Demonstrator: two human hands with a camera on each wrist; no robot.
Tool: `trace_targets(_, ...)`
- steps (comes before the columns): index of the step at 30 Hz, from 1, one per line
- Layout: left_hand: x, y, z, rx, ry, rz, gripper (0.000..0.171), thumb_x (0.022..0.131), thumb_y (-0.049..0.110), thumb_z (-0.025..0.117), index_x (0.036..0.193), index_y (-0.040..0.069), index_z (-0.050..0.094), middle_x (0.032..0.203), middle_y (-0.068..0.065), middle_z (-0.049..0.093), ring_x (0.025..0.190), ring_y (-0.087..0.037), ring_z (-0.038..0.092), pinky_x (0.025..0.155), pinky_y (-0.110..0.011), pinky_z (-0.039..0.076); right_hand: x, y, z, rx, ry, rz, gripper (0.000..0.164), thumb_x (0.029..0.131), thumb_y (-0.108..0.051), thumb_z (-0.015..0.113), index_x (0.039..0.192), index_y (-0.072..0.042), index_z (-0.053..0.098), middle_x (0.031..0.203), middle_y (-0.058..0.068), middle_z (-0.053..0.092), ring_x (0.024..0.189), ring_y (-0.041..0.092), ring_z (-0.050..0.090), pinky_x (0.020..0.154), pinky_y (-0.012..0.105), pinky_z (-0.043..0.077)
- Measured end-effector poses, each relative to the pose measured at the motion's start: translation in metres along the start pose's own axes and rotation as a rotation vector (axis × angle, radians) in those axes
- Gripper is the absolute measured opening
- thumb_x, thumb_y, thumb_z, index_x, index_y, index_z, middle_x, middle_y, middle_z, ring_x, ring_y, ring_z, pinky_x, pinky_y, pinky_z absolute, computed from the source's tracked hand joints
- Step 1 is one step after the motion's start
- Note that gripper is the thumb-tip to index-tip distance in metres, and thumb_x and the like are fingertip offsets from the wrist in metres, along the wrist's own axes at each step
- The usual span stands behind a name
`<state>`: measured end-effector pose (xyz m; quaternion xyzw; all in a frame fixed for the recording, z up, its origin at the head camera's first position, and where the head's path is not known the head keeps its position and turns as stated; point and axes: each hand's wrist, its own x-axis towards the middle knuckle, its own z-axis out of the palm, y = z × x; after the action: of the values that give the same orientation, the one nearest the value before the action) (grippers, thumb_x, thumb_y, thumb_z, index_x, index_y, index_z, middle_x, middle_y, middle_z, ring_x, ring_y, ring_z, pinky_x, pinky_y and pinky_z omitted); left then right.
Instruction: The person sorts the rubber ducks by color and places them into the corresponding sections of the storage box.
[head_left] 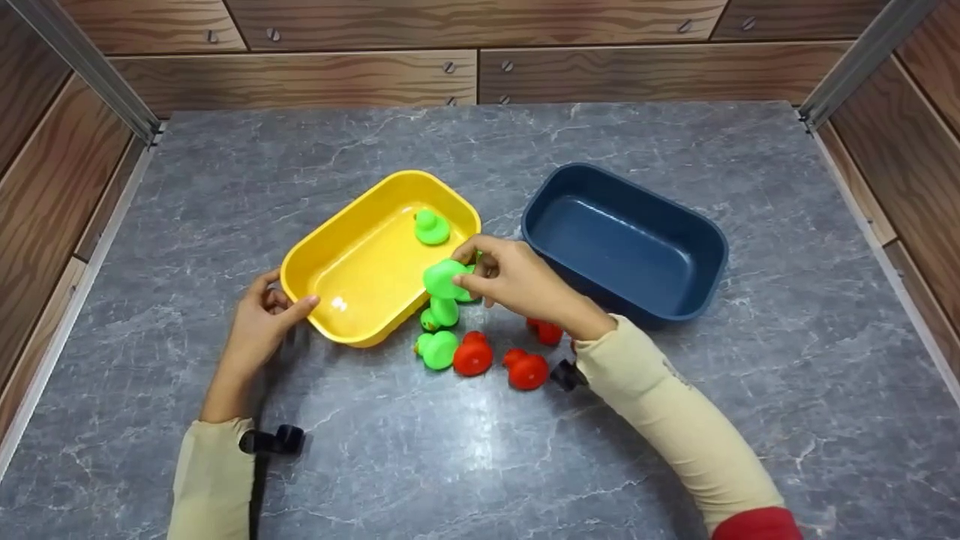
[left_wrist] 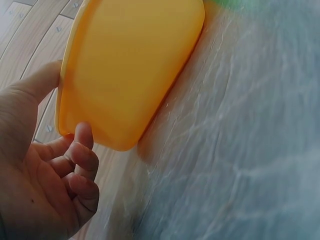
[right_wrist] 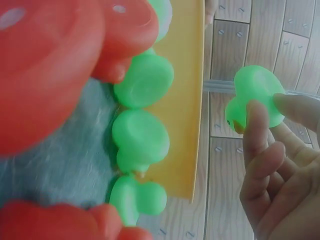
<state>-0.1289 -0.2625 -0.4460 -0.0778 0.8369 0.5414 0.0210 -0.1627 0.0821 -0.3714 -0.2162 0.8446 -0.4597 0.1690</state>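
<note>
A grey marbled table (head_left: 480, 465), walled in by wood-grain panels (head_left: 300, 79), carried two plastic tubs side by side: an empty dark blue tub (head_left: 701, 244) on the person's right and a yellow tub (head_left: 352, 262) on the left, the two a little apart. The left hand (head_left: 262, 319) gripped the yellow tub at its near left corner, thumb laid over the rim and fingers curled against the outer wall, as the left wrist view showed from beneath. The right hand (head_left: 517, 281), reaching in from a cream sleeve (head_left: 675, 420), pinched a green rubber duck (head_left: 444, 277) between thumb and fingertips, holding it in the air just above the yellow tub's near right rim; the right wrist view showed that duck with its beak turned down toward the fingers. One green duck (head_left: 432, 227) already sat inside the yellow tub near its far corner. On the table against the tub's near side lay more green ducks (head_left: 437, 349), one partly hidden under the held duck, and just beside them three red ducks (head_left: 472, 354), one of these half covered by the right wrist. A small black camera mount (head_left: 274, 441) sat at the left wrist.
</note>
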Motion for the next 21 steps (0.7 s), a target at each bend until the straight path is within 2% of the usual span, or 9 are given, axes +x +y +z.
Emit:
trace_targets(3,0.0,0.0,0.0,-0.007,-0.007,-0.006,0.066,0.087,0.026,0.073,0.141,0.005,0.041,0.076,0.006,0.052,0.059,-0.004,0.045,0.053,-0.019,0.039,0.005,-0.002,0.003,0.0,0.003,-0.006,0.022,0.093,-0.022,0.065,0.112,-0.011,0.062,0.08,0.017,0.067,0.059,0.024,0.06,0.059,0.036,0.054)
trace_targets(7,0.0,0.001,0.0,-0.016,-0.006,-0.016,0.067,0.087,0.025,0.073,0.141,0.005,0.04,0.076,0.006,0.052,0.059,-0.004,0.045,0.052,-0.019,0.04,0.012,-0.004,0.006,-0.004,0.003,0.013,0.023,0.093,-0.024,0.064,0.114,-0.013,0.062,0.08,0.017,0.067,0.054,0.016,0.057,0.057,0.03,0.052)
trace_targets(12,0.001,0.001,0.0,-0.016,-0.001,-0.013,0.065,0.087,0.023,0.072,0.14,0.003,0.039,0.075,0.007,0.052,0.059,-0.003,0.045,0.052,-0.018,0.04,0.02,-0.006,0.008,0.014,0.015,0.039,0.024,0.093,-0.025,0.065,0.115,-0.014,0.062,0.077,0.013,0.066,0.052,0.015,0.056,0.057,0.032,0.054)
trace_targets(15,0.0,0.001,0.0,-0.018,0.002,-0.01,0.065,0.087,0.021,0.072,0.14,0.003,0.039,0.074,0.008,0.052,0.059,-0.003,0.045,0.053,-0.018,0.04,0.025,-0.006,0.01,0.019,0.026,0.038,0.025,0.093,-0.025,0.064,0.115,-0.013,0.061,0.076,0.012,0.065,0.052,0.014,0.056,0.055,0.029,0.052)
trace_targets(18,0.0,0.0,-0.001,-0.023,0.002,-0.008,0.066,0.087,0.021,0.072,0.141,0.003,0.039,0.073,0.008,0.053,0.059,-0.003,0.046,0.053,-0.018,0.04,0.029,-0.006,0.015,0.035,0.044,0.039,0.027,0.093,-0.025,0.064,0.116,-0.011,0.061,0.078,0.017,0.066,0.053,0.02,0.058,0.053,0.024,0.048)
trace_targets(21,0.0,-0.001,0.001,-0.022,0.001,-0.001,0.066,0.087,0.021,0.073,0.141,0.003,0.039,0.072,0.008,0.053,0.058,-0.003,0.046,0.052,-0.018,0.04,0.032,-0.005,0.019,0.057,0.066,0.046,0.028,0.093,-0.024,0.065,0.117,-0.01,0.061,0.081,0.022,0.067,0.059,0.034,0.06,0.052,0.022,0.046)
